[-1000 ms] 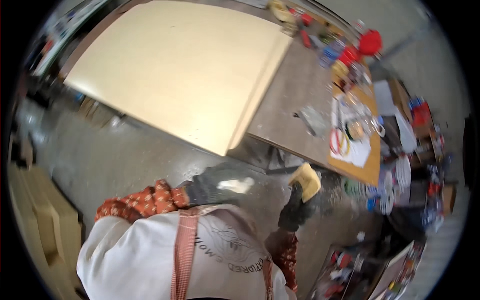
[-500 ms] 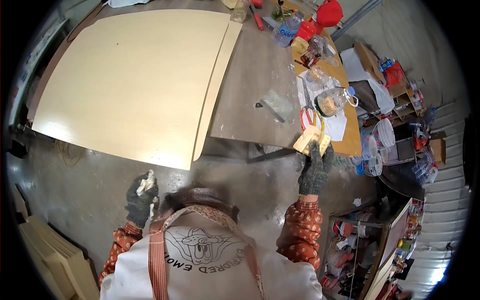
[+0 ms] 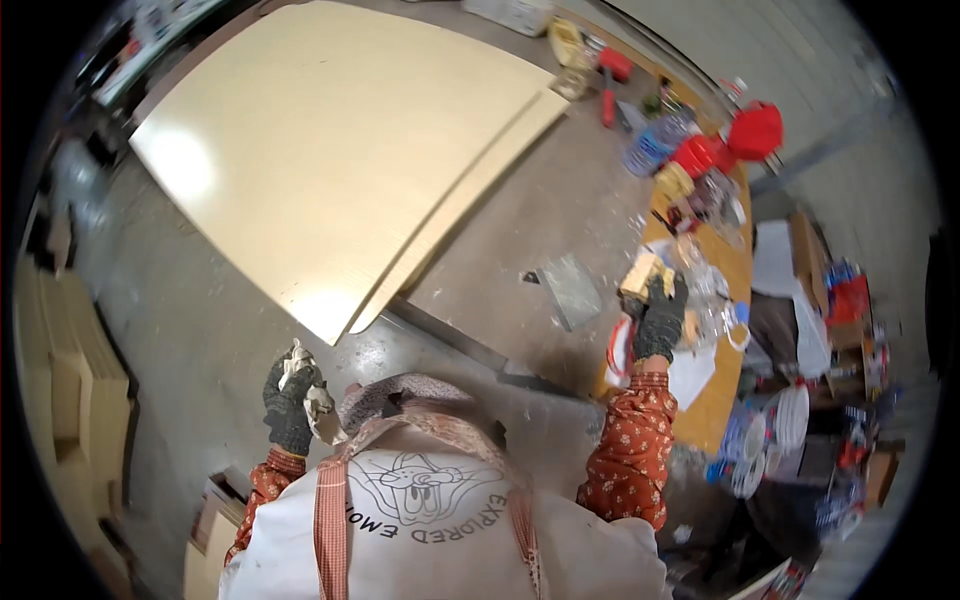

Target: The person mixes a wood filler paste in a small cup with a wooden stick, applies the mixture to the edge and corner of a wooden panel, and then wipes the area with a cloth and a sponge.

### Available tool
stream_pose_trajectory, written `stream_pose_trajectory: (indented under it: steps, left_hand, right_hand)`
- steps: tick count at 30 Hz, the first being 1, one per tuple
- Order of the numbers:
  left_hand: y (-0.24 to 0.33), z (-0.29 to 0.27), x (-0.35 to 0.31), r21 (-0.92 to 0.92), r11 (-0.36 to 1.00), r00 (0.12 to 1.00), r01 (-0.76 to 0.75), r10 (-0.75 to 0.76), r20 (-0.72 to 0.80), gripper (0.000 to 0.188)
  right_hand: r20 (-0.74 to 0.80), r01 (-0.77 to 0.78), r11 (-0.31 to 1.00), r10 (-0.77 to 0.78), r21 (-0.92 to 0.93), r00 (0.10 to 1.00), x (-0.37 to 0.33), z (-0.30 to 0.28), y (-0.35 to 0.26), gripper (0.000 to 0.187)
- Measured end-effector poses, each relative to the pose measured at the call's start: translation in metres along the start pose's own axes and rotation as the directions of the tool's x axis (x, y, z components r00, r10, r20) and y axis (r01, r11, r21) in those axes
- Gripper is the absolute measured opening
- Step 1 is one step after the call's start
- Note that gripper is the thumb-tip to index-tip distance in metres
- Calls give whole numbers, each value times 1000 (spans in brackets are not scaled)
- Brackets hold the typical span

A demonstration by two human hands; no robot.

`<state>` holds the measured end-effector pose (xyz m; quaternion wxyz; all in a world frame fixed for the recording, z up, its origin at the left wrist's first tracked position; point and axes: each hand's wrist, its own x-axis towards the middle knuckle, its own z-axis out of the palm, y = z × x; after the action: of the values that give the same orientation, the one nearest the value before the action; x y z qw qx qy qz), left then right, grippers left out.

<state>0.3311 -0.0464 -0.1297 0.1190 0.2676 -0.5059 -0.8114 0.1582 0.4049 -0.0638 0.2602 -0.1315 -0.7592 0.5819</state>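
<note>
My right hand (image 3: 662, 318), in a dark knitted glove, grips a pale yellow block (image 3: 646, 274) above the right end of the table, beside a clear plastic bottle (image 3: 716, 318). Crumpled in my gloved left hand (image 3: 289, 408) is a white cloth (image 3: 320, 405), partly sticking out past the fingers. That hand hangs off the table, just below the near corner of a large cream panel (image 3: 340, 150). A second panel (image 3: 455, 205) shows as a strip beneath its right edge. Between panels and right hand lies a small grey-green sheet (image 3: 571, 292) on the table.
Along the table's right side stand a blue-labelled water bottle (image 3: 655, 145), red containers (image 3: 755, 130) and a red-handled tool (image 3: 608, 95). White buckets (image 3: 785, 420) stand on the floor at right. Stacked cream panels (image 3: 75, 390) are at the left.
The view has turned, so the table appears tilted. My right hand has carried the block from the table's near edge inward toward the clear bottle. My left hand still holds the cloth.
</note>
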Motion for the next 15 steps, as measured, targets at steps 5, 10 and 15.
stream_pose_trajectory:
  steps: [5,10,15]
  left_hand:
    - [-17,-18,-23,-110,991,988,-81,65,-140,25]
    - [-35,-20,-22,-103,989,950,-109,73,-305,22]
    - [-13,4,-30,-28,987,953,-161,148,-266,17]
  right_hand:
    - [142,-295,933,270,208,952,34,-7,58,50]
    - [178,-72,949,131,-307,975,52,-16,71,36]
    - [357,398,387,-176,-832,917,45,-18,50,37]
